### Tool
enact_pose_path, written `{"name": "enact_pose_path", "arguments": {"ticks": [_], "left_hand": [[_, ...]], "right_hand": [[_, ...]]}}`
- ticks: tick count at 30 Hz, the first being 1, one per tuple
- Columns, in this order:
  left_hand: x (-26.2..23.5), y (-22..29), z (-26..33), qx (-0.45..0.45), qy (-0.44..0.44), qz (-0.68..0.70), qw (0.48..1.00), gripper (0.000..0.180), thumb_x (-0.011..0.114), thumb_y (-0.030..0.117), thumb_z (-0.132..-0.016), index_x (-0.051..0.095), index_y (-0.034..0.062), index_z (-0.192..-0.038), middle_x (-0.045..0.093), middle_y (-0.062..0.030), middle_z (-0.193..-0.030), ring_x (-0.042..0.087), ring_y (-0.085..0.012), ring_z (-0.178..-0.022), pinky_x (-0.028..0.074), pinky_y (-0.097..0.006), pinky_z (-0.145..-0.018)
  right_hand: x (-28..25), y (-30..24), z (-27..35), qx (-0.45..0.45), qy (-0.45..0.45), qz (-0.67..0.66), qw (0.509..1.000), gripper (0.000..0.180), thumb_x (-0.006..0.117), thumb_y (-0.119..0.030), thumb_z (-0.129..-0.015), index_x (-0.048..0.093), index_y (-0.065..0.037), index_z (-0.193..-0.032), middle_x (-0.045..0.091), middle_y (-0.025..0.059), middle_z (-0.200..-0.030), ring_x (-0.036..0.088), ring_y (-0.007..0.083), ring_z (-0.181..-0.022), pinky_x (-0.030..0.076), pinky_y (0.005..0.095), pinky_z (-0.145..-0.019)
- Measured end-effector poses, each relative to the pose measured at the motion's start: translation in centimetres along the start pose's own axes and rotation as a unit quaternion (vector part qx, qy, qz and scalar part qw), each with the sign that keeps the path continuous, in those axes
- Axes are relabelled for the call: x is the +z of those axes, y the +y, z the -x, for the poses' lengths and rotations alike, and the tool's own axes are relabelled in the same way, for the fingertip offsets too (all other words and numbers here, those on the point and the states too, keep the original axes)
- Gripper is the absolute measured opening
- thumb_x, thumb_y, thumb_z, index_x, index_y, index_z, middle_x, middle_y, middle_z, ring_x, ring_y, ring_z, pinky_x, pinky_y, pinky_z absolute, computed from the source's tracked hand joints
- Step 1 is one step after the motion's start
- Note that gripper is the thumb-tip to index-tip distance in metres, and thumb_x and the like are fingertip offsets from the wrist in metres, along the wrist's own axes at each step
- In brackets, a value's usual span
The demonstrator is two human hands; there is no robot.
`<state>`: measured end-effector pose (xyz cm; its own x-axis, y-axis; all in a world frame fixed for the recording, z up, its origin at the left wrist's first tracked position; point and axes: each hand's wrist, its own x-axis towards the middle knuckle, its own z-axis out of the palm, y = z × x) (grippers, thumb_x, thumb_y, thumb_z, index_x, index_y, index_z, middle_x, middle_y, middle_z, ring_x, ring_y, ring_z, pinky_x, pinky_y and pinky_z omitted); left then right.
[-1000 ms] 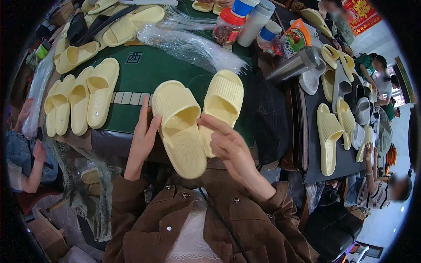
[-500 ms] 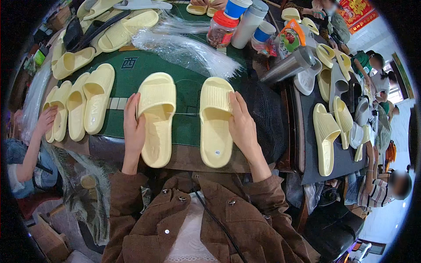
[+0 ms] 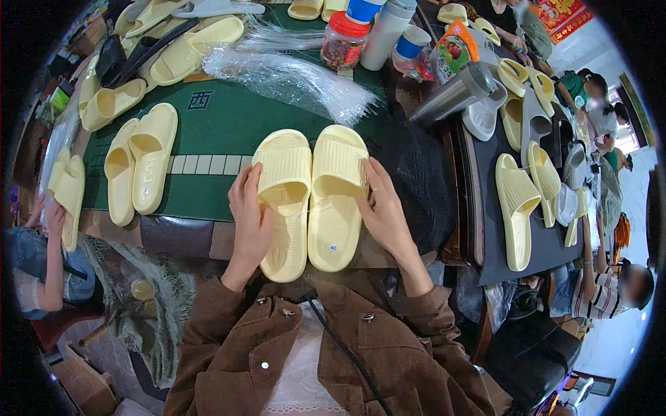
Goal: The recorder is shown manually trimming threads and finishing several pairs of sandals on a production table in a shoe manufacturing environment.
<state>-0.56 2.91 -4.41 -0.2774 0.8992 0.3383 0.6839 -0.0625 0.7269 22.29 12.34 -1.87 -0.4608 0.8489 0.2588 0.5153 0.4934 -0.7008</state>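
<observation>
Two pale yellow slide slippers stand side by side in front of me, toes pointing away and inner edges touching. My left hand [image 3: 251,211] grips the outer side of the left slipper [image 3: 286,239], fingers by its ribbed strap. The right slipper [image 3: 334,232], with a small round sticker on its heel, is held at the strap's outer edge by my right hand [image 3: 383,208], the thumb reaching over the rim. To the left, another pair of yellow slippers [image 3: 151,159] lies on the green mat [image 3: 208,128]. Beyond my hands spreads a bundle of clear plastic strands [image 3: 298,76].
A lidded jar [image 3: 343,41], a white bottle [image 3: 388,35], paper cups and a steel tumbler [image 3: 454,90] stand at the back. More slippers lie on the dark right-hand table [image 3: 489,229] and far left. At left, another person's hand [image 3: 55,218] holds slippers [image 3: 67,187].
My hands have brought the two slippers together from a gap and slightly nearer me. At left, the other person has drawn a pair of slippers away from the row beside the mat.
</observation>
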Motion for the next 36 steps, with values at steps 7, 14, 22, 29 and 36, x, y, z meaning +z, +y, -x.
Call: {"name": "enact_pose_path", "arguments": {"ticks": [7, 14, 22, 29, 36], "left_hand": [[0.3, 0.4, 0.1, -0.008, -0.004, 0.009, 1.0, 0.067, 0.046, -0.003, -0.079, 0.028, 0.0032, -0.143, 0.027, -0.0198, -0.144, 0.026, -0.0362, -0.133, 0.02, -0.046, -0.111], [0.2, 0.4, 0.1, 0.013, -0.003, -0.003, 1.0, 0.065, 0.048, -0.002, -0.081, 0.029, 0.0042, -0.143, 0.025, -0.0202, -0.146, 0.026, -0.0366, -0.133, 0.021, -0.047, -0.111], [0.2, -0.1, -0.1, 0.028, 0.012, -0.002, 1.0, 0.066, 0.05, -0.001, -0.082, 0.028, 0.0043, -0.144, 0.021, -0.021, -0.147, 0.023, -0.0373, -0.135, 0.02, -0.047, -0.11], [-0.1, -0.1, -1.4, 0.025, 0.005, -0.014, 1.0, 0.062, 0.05, 0.007, -0.086, 0.031, 0.0077, -0.144, 0.015, -0.0205, -0.151, 0.018, -0.0383, -0.138, 0.016, -0.049, -0.112], [0.1, 1.3, -4.7, 0.122, -0.028, -0.061, 0.99, 0.043, 0.059, 0.029, -0.089, 0.056, 0.0097, -0.127, 0.042, -0.0149, -0.139, 0.036, -0.0359, -0.13, 0.025, -0.049, -0.109]], "right_hand": [[-6.0, -5.5, -2.2, 0.028, 0.109, -0.178, 0.978, 0.039, 0.04, 0.01, -0.091, 0.052, 0.001, -0.127, 0.054, 0.0135, -0.124, 0.057, 0.0118, -0.073, 0.047, 0.0244, -0.07], [-15.4, -13.5, -4.5, -0.431, 0.305, -0.396, 0.751, 0.034, 0.039, -0.016, -0.1, 0.053, 0.004, -0.124, 0.061, 0.0176, -0.118, 0.062, 0.0206, -0.103, 0.049, 0.032, -0.097], [-2.8, -2.6, -9.7, -0.028, 0.183, -0.389, 0.902, 0.044, 0.033, -0.033, -0.103, 0.05, -0.002, -0.13, 0.05, 0.0126, -0.134, 0.046, 0.0245, -0.126, 0.044, 0.043, -0.099], [3.7, 5.6, -11.4, 0.052, 0.072, -0.109, 0.99, 0.043, 0.036, -0.034, -0.102, 0.06, -0.006, -0.124, 0.051, 0.0172, -0.131, 0.037, 0.0292, -0.131, 0.03, 0.0374, -0.108], [4.6, 6.1, -13.8, 0.022, 0.082, -0.049, 0.995, 0.033, 0.044, -0.021, -0.097, 0.068, 0.0, -0.107, 0.062, 0.0204, -0.112, 0.054, 0.0335, -0.107, 0.04, 0.038, -0.095]]}}
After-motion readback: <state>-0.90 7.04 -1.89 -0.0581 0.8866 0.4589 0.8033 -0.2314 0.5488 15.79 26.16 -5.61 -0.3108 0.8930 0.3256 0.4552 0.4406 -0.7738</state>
